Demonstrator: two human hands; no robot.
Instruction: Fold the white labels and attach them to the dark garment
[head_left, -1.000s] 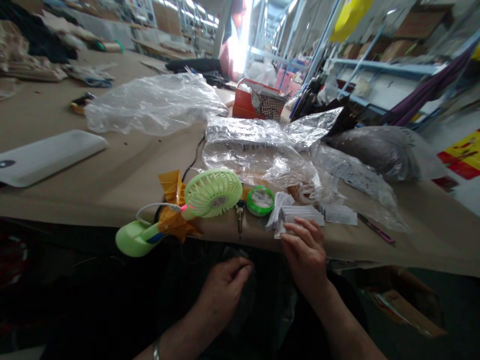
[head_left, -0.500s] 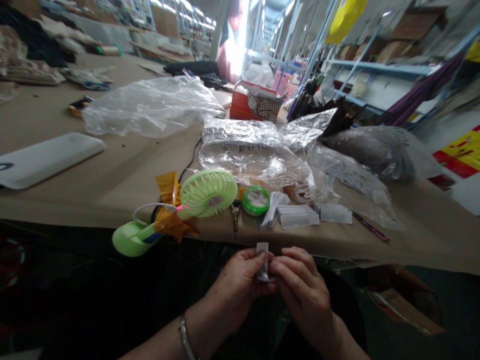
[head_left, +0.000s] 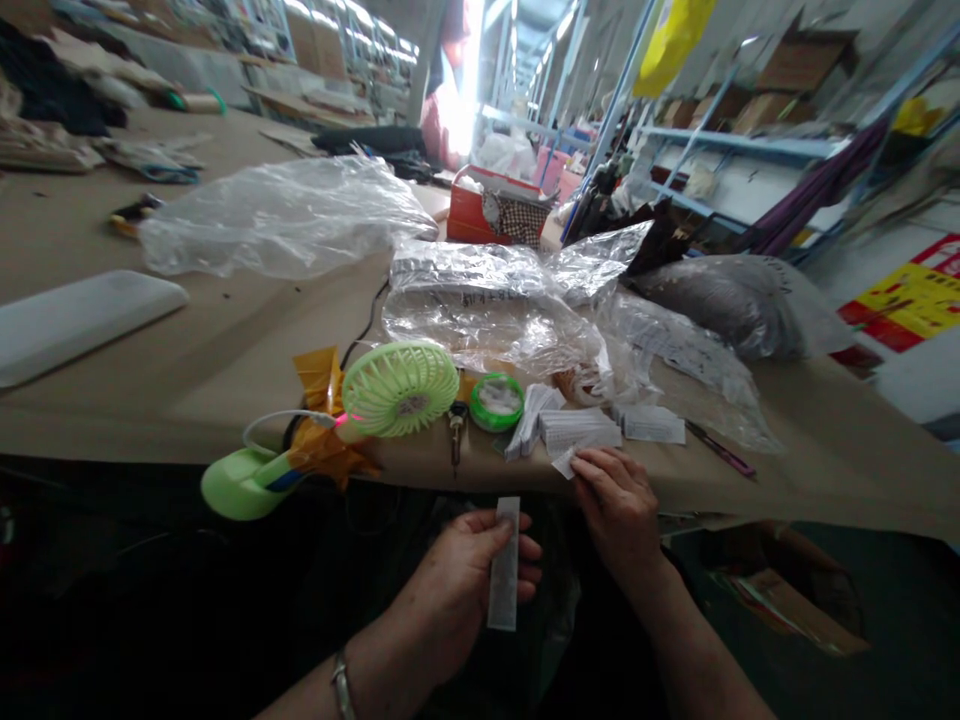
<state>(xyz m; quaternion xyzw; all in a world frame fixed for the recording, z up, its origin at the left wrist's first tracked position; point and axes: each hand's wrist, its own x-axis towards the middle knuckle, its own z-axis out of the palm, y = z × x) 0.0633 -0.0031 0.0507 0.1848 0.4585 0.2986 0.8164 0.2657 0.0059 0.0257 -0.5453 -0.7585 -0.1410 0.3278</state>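
Note:
In the head view, my left hand (head_left: 454, 575) is closed on a narrow white label strip (head_left: 503, 595), pinned under the thumb below the table edge. My right hand (head_left: 621, 510) reaches up to the table edge. Its fingertips pinch a small white label (head_left: 563, 462) just in front of the middle label stack (head_left: 581, 427). Whether that label is fully off the stack I cannot tell. Another pile of labels (head_left: 534, 415) leans to the left, and a third label stack (head_left: 652, 424) lies to the right.
A green clip-on fan (head_left: 401, 390) stands at the table edge, taped with orange tape. Beside it are a small screwdriver-like tool (head_left: 456, 430) and a green round container (head_left: 496, 402). Clear plastic bags (head_left: 487, 300) lie behind. A thin pink-and-black tool (head_left: 720, 450) rests at the right.
My hands, together around a folded strip before, are now apart. The strip in my left hand lies straight and long. My right hand has moved up and right to the label stack.

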